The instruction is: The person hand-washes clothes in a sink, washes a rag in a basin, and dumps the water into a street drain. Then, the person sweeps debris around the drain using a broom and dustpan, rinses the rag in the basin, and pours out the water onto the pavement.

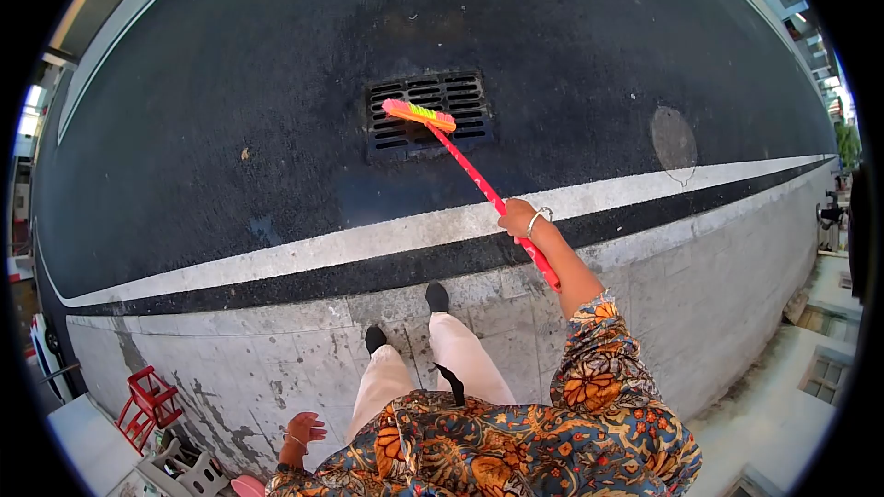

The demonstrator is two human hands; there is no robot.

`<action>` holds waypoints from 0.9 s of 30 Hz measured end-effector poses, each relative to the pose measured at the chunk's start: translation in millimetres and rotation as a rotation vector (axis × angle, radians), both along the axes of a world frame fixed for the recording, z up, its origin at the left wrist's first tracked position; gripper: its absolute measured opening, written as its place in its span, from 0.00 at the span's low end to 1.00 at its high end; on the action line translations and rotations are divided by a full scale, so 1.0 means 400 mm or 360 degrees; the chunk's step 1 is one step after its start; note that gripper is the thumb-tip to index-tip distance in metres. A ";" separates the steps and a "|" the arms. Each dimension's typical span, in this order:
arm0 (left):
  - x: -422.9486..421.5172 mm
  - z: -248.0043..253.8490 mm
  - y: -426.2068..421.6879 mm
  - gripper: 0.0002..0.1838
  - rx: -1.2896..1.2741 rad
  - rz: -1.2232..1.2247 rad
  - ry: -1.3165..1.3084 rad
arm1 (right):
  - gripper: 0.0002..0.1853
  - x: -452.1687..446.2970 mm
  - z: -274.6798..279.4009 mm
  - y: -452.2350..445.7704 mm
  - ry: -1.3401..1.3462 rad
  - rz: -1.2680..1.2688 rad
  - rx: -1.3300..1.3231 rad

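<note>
Right arm stretched forward, forearm angled toward 10–11 o'clock; right hand (518,219) at 3 o'clock from centre, fingers wrapped round red broom (478,179), butt end beside forearm. Bristle head (420,117) at 12 o'clock, over drain grate (465,97); can't tell if touching. Left hand (304,427) low at 7 o'clock, fingers loosely bent, slightly apart.
</note>
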State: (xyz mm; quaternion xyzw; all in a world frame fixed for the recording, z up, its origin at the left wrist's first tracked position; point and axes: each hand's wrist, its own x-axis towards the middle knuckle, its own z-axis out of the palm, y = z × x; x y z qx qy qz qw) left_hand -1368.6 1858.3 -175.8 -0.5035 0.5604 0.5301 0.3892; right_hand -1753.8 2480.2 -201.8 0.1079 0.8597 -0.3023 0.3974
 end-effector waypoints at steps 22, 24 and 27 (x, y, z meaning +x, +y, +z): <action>0.009 -0.046 0.033 0.14 0.0083 -0.0057 0.0015 | 0.16 0.059 -0.192 -0.246 -0.0003 0.0407 0.0405; -0.019 -0.044 0.038 0.14 0.0063 -0.0030 0.0022 | 0.17 0.054 -0.174 -0.240 -0.0062 0.0365 0.0331; -0.031 -0.054 0.023 0.14 0.0078 -0.0009 0.0033 | 0.16 0.059 -0.101 -0.158 0.0033 0.0355 0.0253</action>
